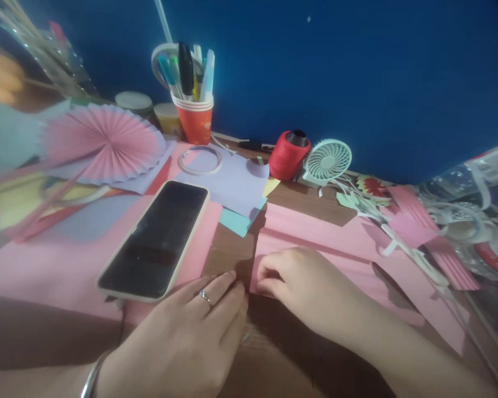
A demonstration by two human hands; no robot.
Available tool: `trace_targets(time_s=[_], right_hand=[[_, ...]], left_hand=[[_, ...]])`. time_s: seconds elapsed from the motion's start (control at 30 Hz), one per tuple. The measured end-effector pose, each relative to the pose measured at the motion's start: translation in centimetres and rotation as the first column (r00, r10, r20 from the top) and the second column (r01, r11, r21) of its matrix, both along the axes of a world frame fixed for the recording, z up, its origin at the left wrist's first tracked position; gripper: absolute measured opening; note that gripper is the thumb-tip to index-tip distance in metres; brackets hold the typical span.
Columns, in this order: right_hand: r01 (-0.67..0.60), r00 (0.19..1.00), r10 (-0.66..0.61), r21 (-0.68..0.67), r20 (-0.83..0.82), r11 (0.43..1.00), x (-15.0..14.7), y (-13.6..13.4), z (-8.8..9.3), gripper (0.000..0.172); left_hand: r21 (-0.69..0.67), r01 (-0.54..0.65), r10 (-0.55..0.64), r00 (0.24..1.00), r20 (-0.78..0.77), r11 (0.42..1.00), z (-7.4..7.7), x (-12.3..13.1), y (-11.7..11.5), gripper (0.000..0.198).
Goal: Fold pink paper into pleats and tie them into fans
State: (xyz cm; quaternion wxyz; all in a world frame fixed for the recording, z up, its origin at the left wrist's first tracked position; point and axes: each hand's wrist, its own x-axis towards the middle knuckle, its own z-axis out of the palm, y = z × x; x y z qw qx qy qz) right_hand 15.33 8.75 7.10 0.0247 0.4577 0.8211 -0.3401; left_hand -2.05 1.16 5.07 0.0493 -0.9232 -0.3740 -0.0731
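Note:
My left hand (199,326), with a ring and a bangle, rests palm down and open on the brown tabletop, fingers stretched and close together. Its knuckles are beside the lower end of a phone (155,240) with a dark screen. My right hand (292,276) lies over the left end of a pink paper sheet (315,237), which shows a lengthwise crease. Thumb and forefinger are closed in a pinch at that sheet's edge; the other fingers are tucked out of sight. A second pink strip (423,282) extends to the right beyond my wrist.
A pink pleated paper fan (108,143) lies at the left on coloured sheets. Toward the blue wall stand a red paper cup (195,121) of pens, a red thread spool (289,157) and a small mint fan (327,160). A tape roll (200,160) lies nearby; paper and plastic clutter the right.

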Motion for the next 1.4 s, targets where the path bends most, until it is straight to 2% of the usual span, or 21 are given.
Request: trace_targets(time_s=[0.2, 0.4, 0.7, 0.93, 1.1, 1.4], right_hand=[[0.038, 0.999, -0.035, -0.102, 0.027, 0.994, 0.0, 0.8, 0.2, 0.014], [-0.04, 0.999, 0.044, -0.146, 0.025, 0.989, -0.3, 1.6, 0.4, 0.011], [-0.101, 0.994, 0.106, -0.136, 0.025, 0.985, -0.2, 1.9, 0.3, 0.012], [-0.135, 0.991, 0.136, -0.111, 0.0, 0.985, 0.1, 1.8, 0.4, 0.011], [-0.141, 0.99, 0.141, -0.114, -0.013, 0.983, 0.2, 1.8, 0.4, 0.012], [-0.162, 0.986, 0.165, -0.094, 0.025, 0.982, 0.0, 1.9, 0.4, 0.012]], left_hand=[[0.025, 0.027, -0.027, 1.0, -0.013, 0.999, 0.1, 0.0, 0.0, 0.039], [0.035, 0.012, -0.012, 1.0, 0.012, 0.999, -0.1, 0.0, 0.0, 0.039], [0.035, 0.021, -0.022, 1.0, 0.008, 0.999, -0.2, -0.1, -0.2, 0.04], [-0.014, -0.041, 0.041, 0.999, 0.0, 0.999, -0.1, 0.2, -0.3, 0.039], [-0.054, -0.023, 0.025, 0.999, 0.024, 0.998, -0.1, 0.2, -0.1, 0.037], [-0.007, -0.004, 0.003, 1.0, -0.018, 1.0, 0.0, -0.1, -0.2, 0.041]])
